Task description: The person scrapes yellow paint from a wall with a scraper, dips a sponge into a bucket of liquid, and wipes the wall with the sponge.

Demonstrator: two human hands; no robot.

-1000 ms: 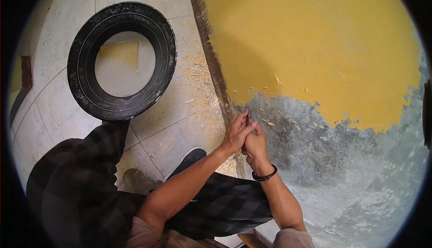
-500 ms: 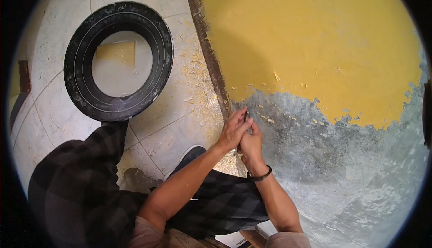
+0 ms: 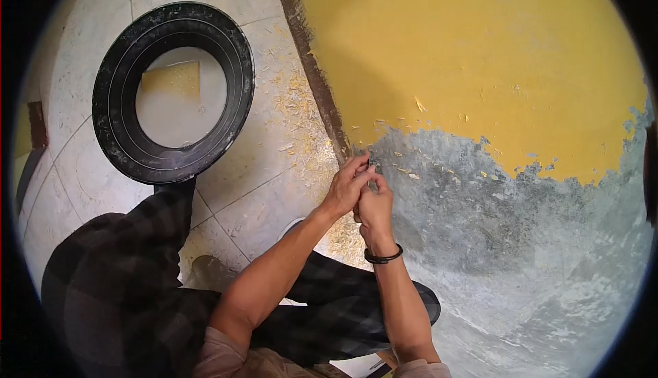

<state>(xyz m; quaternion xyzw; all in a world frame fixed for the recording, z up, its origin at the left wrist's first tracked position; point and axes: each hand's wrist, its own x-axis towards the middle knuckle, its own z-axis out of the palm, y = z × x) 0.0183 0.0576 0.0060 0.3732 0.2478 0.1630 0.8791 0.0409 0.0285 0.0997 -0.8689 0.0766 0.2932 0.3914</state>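
Note:
My left hand (image 3: 346, 189) and my right hand (image 3: 374, 206) are together at the left edge of the wall's scraped patch. The right fist is wrapped round a narrow dark tool (image 3: 369, 161), possibly a scraper; most of it is hidden by my fingers. My left fingers press against the same tool near its tip, just in front of the right hand. Around them the wall shows bare grey plaster (image 3: 466, 206), with yellow paint (image 3: 480, 56) above a ragged edge. Curled paint flakes (image 3: 419, 104) cling to the surface.
A black basin (image 3: 110, 104) on the tiled floor (image 3: 240, 227) holds cloudy liquid, with a yellow rectangular patch in it, sponge or reflection. Paint chips (image 3: 298, 117) litter the floor along the brown strip (image 3: 319, 83) at the wall's edge. My dark-trousered legs are below.
Both hands have moved slightly up and left along the wall, still together on the tool. My right knee now shows beside the right forearm. The view has shifted a little.

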